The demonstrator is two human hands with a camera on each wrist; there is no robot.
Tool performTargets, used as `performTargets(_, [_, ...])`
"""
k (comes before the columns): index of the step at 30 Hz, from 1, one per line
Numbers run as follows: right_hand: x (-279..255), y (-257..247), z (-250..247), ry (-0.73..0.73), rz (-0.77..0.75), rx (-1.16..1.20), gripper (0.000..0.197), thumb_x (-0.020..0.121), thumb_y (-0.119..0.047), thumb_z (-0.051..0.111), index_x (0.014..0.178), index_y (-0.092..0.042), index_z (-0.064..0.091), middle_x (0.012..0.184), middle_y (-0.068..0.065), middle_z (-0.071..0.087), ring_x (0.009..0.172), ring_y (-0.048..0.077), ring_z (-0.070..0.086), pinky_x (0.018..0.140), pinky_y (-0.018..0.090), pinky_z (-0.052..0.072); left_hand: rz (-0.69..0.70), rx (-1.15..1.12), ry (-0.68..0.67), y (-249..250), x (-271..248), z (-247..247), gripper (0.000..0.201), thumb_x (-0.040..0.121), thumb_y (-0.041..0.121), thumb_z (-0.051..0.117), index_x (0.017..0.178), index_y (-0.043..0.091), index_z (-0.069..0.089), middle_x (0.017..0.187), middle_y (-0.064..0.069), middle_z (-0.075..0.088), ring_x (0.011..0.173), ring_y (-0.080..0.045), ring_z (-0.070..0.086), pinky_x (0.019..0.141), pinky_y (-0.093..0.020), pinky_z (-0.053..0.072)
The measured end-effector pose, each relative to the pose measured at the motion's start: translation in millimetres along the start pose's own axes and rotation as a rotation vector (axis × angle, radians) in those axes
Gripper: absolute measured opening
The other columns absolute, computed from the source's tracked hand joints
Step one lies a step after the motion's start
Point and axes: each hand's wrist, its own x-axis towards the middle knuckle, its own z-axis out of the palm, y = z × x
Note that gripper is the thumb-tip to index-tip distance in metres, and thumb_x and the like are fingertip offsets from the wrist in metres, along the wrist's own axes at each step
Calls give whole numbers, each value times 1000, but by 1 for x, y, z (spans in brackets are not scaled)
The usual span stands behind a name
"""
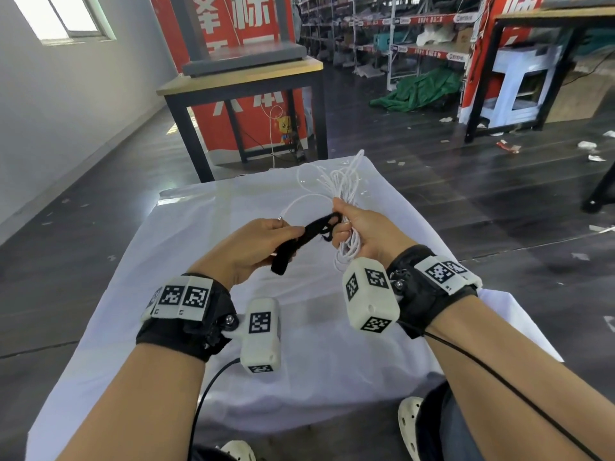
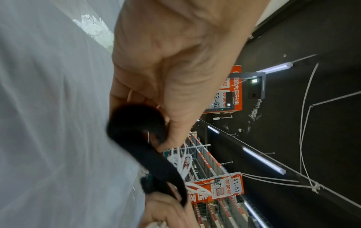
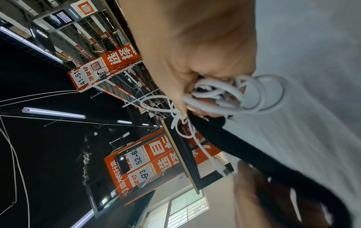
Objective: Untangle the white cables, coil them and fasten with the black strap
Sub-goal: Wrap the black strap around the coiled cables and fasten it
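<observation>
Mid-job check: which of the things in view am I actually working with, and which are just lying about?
In the job:
- white cables, bundled in the right hand
- black strap, gripped by the left hand, its far end at the right hand
- white cloth under the work

Lying about:
- green tarp on the floor
- paper scraps
- wooden table behind
</observation>
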Motion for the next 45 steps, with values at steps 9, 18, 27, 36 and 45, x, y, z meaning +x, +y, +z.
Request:
performTargets(9, [1,-5,-8,33,-54,15,33,97,-21,55,68,-11,42,41,0,38,29,7,33,31,13,29,97,88,-6,0,-1,1,16,92,23,62,105,15,66,108,-1,68,93,-11,66,86,-26,55])
performTargets(18, [-8,4,7,-48,-115,-144,22,96,-21,55,78,-9,48,39,-1,34,32,8,32,35,15,30,94,-138,-186,9,-7,20,45,88,15,66,129,22,47,115,-10,67,94,-16,70,87,-24,54])
performTargets(27, [-9,2,2,-36,-196,-235,17,95,-17,57,82,-10,47,63,4,39,35,6,35,35,16,32,122,16,-26,15,-9,-3,20,95,15,57,114,18,63,75,1,66,53,-7,54,63,-17,51])
performTargets(36, [-18,9,10,-163,-112,-379,14,95,-20,58,87,-9,55,60,1,47,39,6,33,37,17,30,158,-379,165,16,-2,-4,20,99,10,49,96,13,68,80,-4,68,50,-8,55,68,-25,54])
performTargets(45, [-17,10,9,-192,-76,-384,14,96,-22,56,96,-9,57,64,1,62,40,5,34,36,16,31,135,-683,81,21,-6,-7,22,100,6,43,104,5,65,88,-11,73,81,-19,73,80,-30,59])
